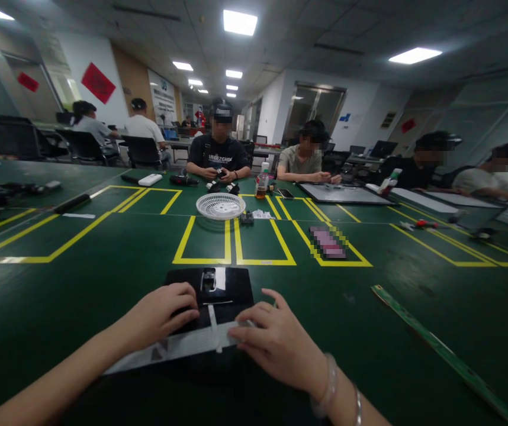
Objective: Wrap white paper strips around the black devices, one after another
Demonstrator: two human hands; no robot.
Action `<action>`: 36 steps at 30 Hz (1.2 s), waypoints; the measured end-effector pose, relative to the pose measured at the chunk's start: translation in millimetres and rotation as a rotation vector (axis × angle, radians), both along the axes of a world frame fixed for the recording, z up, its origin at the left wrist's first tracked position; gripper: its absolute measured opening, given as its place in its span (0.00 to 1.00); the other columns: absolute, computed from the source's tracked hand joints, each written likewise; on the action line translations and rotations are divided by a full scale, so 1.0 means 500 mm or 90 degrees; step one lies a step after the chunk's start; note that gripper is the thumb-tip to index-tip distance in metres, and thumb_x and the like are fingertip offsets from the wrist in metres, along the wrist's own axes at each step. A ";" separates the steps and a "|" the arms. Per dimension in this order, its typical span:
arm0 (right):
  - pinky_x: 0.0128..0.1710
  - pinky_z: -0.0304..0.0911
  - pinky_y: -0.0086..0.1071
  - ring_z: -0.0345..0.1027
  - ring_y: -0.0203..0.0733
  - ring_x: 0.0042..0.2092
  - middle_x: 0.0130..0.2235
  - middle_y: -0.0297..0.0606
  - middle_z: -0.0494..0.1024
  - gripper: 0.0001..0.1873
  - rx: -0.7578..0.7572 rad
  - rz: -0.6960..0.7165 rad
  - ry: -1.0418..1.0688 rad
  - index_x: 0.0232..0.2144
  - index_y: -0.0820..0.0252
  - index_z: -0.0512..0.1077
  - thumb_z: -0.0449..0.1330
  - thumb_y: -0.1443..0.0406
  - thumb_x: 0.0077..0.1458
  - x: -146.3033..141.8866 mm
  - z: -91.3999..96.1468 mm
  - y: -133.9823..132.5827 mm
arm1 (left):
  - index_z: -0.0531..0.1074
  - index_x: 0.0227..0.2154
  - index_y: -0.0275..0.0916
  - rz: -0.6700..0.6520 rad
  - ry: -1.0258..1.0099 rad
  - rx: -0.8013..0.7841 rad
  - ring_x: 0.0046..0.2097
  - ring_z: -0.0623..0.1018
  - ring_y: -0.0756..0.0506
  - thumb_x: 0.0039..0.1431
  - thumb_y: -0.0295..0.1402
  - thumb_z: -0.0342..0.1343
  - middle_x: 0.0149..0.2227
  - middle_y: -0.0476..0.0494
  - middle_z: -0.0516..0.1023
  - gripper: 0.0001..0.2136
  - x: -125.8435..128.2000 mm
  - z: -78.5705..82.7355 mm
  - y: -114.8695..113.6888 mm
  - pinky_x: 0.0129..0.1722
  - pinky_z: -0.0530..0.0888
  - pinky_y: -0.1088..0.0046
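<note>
A glossy black flat panel [218,287] lies on the green table [58,296] right in front of me. Across its near edge runs a long whitish strip [178,348] with a thin white tab [213,322] standing up from it. My left hand [163,313] rests on the panel's left side, fingers curled and pressing down on it. My right hand [276,343] lies on the strip's right end, fingers bent with the tips pressing the strip. A bracelet sits on my right wrist.
Yellow tape marks boxes [234,242] on the table. A white fan grille [221,206] lies beyond them, a green ruler-like strip [440,349] to my right. Several people sit at the far side with small parts, a bottle [261,184] and a large flat panel [345,193].
</note>
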State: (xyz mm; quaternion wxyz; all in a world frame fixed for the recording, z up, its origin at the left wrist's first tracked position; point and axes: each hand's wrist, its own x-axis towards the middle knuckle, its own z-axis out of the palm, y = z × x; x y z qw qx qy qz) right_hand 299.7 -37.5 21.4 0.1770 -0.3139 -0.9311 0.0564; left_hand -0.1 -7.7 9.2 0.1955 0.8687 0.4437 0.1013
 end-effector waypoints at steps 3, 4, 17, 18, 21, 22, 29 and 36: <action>0.61 0.41 0.56 0.69 0.41 0.49 0.49 0.34 0.75 0.14 0.024 -0.057 -0.030 0.52 0.44 0.70 0.53 0.64 0.66 0.008 0.008 0.008 | 0.76 0.38 0.41 0.036 0.023 -0.056 0.39 0.75 0.43 0.69 0.42 0.47 0.39 0.44 0.75 0.15 -0.014 0.013 0.001 0.36 0.69 0.72; 0.61 0.41 0.57 0.69 0.41 0.49 0.50 0.35 0.75 0.14 0.023 -0.069 -0.043 0.52 0.45 0.70 0.53 0.65 0.66 0.009 0.008 0.011 | 0.76 0.37 0.41 0.046 0.034 -0.062 0.38 0.75 0.43 0.69 0.42 0.49 0.37 0.45 0.75 0.14 -0.016 0.014 0.002 0.34 0.68 0.72; 0.60 0.45 0.64 0.66 0.47 0.52 0.52 0.38 0.72 0.34 0.019 -0.086 -0.144 0.59 0.41 0.63 0.53 0.79 0.56 0.004 -0.028 0.014 | 0.72 0.37 0.41 0.115 0.082 -0.025 0.37 0.74 0.44 0.63 0.39 0.55 0.39 0.46 0.73 0.08 -0.003 -0.006 0.000 0.31 0.65 0.74; 0.60 0.45 0.64 0.66 0.48 0.53 0.52 0.39 0.71 0.35 0.021 -0.084 -0.145 0.59 0.41 0.63 0.53 0.79 0.56 0.004 -0.032 0.015 | 0.72 0.37 0.41 0.115 0.085 -0.022 0.37 0.74 0.44 0.63 0.39 0.55 0.39 0.46 0.73 0.08 -0.002 -0.006 -0.001 0.31 0.65 0.74; 0.60 0.44 0.64 0.64 0.48 0.53 0.53 0.38 0.70 0.36 0.020 -0.082 -0.143 0.60 0.39 0.62 0.52 0.79 0.56 0.004 -0.040 0.014 | 0.72 0.38 0.41 0.118 0.102 -0.015 0.36 0.74 0.44 0.63 0.39 0.54 0.39 0.46 0.73 0.08 0.001 -0.005 -0.002 0.31 0.64 0.73; 0.61 0.43 0.65 0.64 0.48 0.53 0.53 0.38 0.70 0.36 0.019 -0.084 -0.142 0.60 0.39 0.62 0.52 0.79 0.56 0.004 -0.041 0.013 | 0.71 0.38 0.41 0.119 0.109 -0.010 0.36 0.74 0.44 0.63 0.39 0.54 0.39 0.45 0.73 0.08 0.002 -0.004 -0.002 0.31 0.65 0.73; 0.62 0.41 0.63 0.62 0.49 0.55 0.54 0.40 0.70 0.26 0.008 -0.108 -0.131 0.59 0.42 0.64 0.53 0.71 0.62 -0.013 -0.025 -0.005 | 0.73 0.38 0.41 0.127 0.156 0.042 0.40 0.74 0.41 0.59 0.38 0.61 0.41 0.44 0.72 0.08 0.007 -0.007 0.003 0.35 0.68 0.69; 0.62 0.35 0.65 0.46 0.58 0.67 0.65 0.40 0.60 0.22 -0.085 -0.108 -0.162 0.61 0.40 0.62 0.52 0.53 0.65 -0.008 -0.017 -0.002 | 0.68 0.56 0.43 0.031 0.099 0.130 0.58 0.67 0.36 0.57 0.43 0.64 0.59 0.42 0.67 0.25 0.010 -0.022 -0.003 0.57 0.66 0.57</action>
